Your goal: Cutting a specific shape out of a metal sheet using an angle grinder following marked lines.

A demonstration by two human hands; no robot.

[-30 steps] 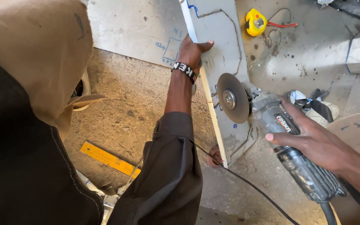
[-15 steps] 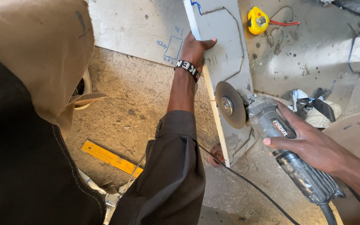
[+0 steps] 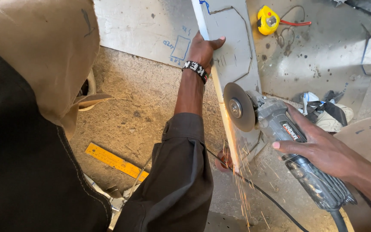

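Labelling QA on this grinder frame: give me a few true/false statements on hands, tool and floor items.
1. The right hand grips the angle grinder. True.
2. The left hand rests flat on the floor. False: it holds the edge of the upright metal sheet.
3. Sparks fly below the disc. True.
4. The yellow tape measure lies beside the yellow ruler. False: they lie far apart, at opposite ends of the view.
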